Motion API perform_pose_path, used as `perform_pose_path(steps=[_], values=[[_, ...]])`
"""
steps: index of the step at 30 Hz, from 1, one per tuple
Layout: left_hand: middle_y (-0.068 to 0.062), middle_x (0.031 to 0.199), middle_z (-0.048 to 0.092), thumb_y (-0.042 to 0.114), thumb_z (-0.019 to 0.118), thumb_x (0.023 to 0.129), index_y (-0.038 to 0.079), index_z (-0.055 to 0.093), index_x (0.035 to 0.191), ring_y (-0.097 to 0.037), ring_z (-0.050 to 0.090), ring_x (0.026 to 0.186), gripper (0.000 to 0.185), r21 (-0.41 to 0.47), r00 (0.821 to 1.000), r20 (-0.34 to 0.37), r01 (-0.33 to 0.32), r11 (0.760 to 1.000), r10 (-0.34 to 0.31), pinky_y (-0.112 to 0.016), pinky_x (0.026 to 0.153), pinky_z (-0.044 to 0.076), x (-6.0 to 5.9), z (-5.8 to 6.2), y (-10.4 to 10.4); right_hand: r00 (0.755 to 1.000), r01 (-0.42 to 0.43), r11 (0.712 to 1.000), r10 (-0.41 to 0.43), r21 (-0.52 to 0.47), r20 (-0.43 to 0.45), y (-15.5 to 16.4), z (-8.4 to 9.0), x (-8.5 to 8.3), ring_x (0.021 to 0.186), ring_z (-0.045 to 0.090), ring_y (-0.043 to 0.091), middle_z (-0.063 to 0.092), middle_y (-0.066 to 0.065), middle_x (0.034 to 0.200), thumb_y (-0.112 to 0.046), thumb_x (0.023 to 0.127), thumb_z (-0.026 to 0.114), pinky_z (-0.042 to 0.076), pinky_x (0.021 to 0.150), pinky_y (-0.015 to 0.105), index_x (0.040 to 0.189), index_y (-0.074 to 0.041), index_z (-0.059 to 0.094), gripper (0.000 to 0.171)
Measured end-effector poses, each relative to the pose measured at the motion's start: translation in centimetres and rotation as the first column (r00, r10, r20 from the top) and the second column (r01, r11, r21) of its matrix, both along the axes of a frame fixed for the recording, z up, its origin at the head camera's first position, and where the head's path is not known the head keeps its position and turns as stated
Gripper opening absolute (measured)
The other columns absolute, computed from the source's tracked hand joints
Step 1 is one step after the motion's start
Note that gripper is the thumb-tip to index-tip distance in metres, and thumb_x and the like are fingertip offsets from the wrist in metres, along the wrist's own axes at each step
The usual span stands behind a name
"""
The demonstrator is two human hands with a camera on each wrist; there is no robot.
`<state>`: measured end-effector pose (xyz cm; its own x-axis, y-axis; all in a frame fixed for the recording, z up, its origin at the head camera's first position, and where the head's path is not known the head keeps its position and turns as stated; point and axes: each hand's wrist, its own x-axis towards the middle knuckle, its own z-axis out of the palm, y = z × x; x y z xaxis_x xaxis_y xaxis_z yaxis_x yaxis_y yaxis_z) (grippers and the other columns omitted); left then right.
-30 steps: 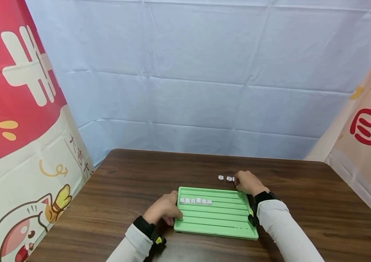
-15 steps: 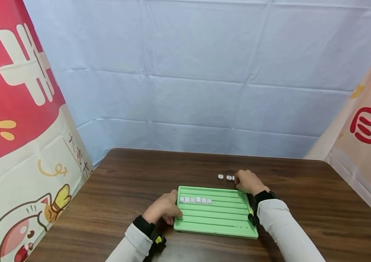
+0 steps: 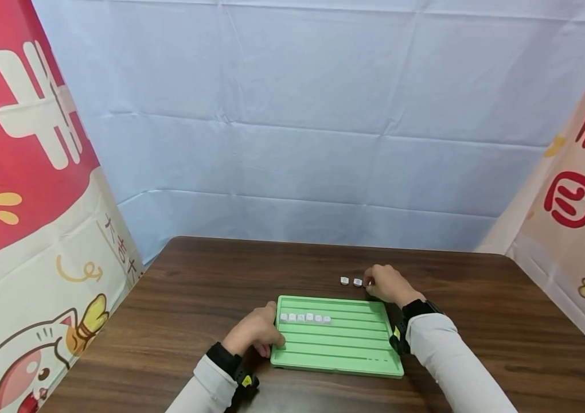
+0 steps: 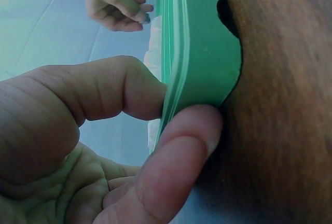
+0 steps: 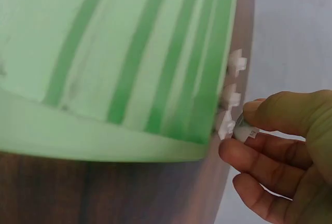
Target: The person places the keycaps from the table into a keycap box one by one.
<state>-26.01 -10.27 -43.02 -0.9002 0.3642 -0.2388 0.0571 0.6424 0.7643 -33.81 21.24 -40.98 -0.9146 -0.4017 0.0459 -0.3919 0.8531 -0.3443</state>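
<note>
A green grooved tray (image 3: 344, 351) lies on the brown table. My left hand (image 3: 254, 332) grips the tray's left edge (image 4: 202, 53), thumb on top and a finger underneath (image 4: 174, 112). Several small white tiles (image 3: 305, 317) stand in a row in one of the far grooves. My right hand (image 3: 382, 284) rests on the table just beyond the tray's far right corner, where thumb and forefinger pinch a small white tile (image 5: 243, 129). Loose white tiles (image 3: 351, 281) lie in a line to its left, also in the right wrist view (image 5: 233, 81).
The wooden table (image 3: 210, 287) ends at a pale blue cloth backdrop (image 3: 297, 143). Printed banners hang close on the left (image 3: 29, 218) and right (image 3: 571, 229). Bare wood surrounds the tray on all sides.
Only the head view has drifted slightly. Both hands, the tray and the tiles stay where they were.
</note>
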Motion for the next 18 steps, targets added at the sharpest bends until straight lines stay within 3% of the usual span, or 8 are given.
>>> perform_pose_path(steps=[5, 11, 18], values=[[-0.015, 0.065, 0.055, -0.003, 0.068, 0.074, -0.007, 0.036, 0.125, -0.026, 0.055, 0.043, 0.060, -0.002, 1.000, 0.002, 0.005, 1.000, -0.005, -0.036, 0.039, 0.048, 0.0, 0.1, -0.1, 0.999, -0.036, 0.999, 0.036, -0.023, -0.003, -0.5, 1.0, 0.3, 0.060, 0.048, 0.015, 0.055, 0.001, 0.075, 0.004, 0.087, 0.058, 0.041, 0.056, 0.032, 0.088, -0.003, 0.068, 0.012], [-0.015, 0.068, 0.054, -0.004, 0.069, 0.073, -0.005, 0.041, 0.116, -0.026, 0.056, 0.043, 0.051, 0.001, 1.000, -0.009, -0.003, 1.000, 0.003, -0.036, 0.038, 0.048, 0.0, 0.0, -0.1, 0.998, -0.046, 0.997, 0.047, -0.055, 0.028, -1.4, 2.1, 0.8, 0.059, 0.045, 0.015, 0.055, 0.001, 0.074, 0.005, 0.086, 0.057, 0.038, 0.055, 0.031, 0.085, -0.002, 0.066, 0.012], [-0.015, 0.067, 0.055, -0.003, 0.069, 0.074, -0.006, 0.037, 0.124, -0.026, 0.056, 0.044, 0.060, -0.005, 1.000, -0.002, -0.002, 1.000, 0.002, -0.036, 0.039, 0.049, 0.0, 0.1, -0.1, 0.997, -0.042, 0.997, 0.047, -0.066, 0.065, -1.9, 2.1, 1.0, 0.062, 0.047, 0.015, 0.058, 0.002, 0.081, 0.005, 0.086, 0.059, 0.039, 0.056, 0.031, 0.089, -0.002, 0.067, 0.010]])
